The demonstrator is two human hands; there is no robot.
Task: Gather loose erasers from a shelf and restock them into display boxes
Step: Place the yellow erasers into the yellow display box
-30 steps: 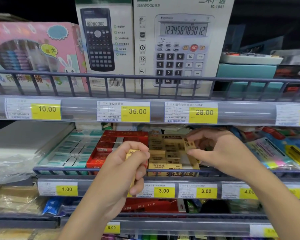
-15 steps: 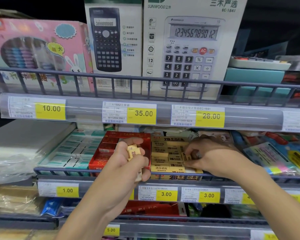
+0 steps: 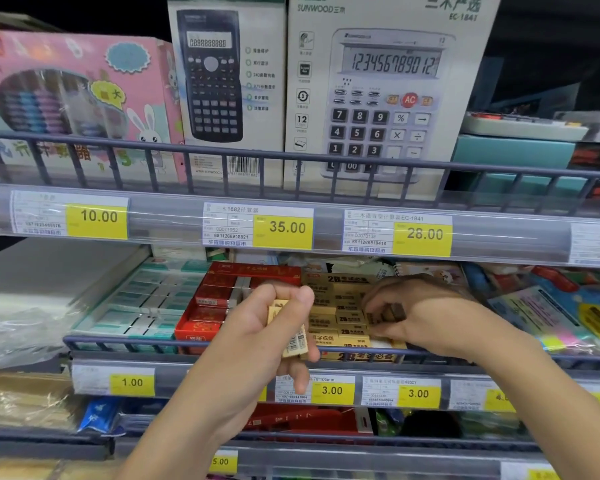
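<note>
**Restocking the yellow eraser box**

The left hand (image 3: pixel 257 334) clenches a small stack of yellow erasers (image 3: pixel 293 336) just in front of the shelf rail (image 3: pixel 125 341). The right hand (image 3: pixel 409 317) reaches into the yellow display box (image 3: pixel 336 299), its grip pinching one eraser (image 3: pixel 387 313) there. Seating it appears to be the step in hand; next, another must pass from the stack and align with the rows.

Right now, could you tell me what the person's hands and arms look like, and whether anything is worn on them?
Both forearms are bare, with no sleeve in view. The left hand and the right hand wear no gloves, and no ring, watch or bracelet shows at the fingers or wrists. The fingernails that show are short and unpainted. No markings are visible.
</note>
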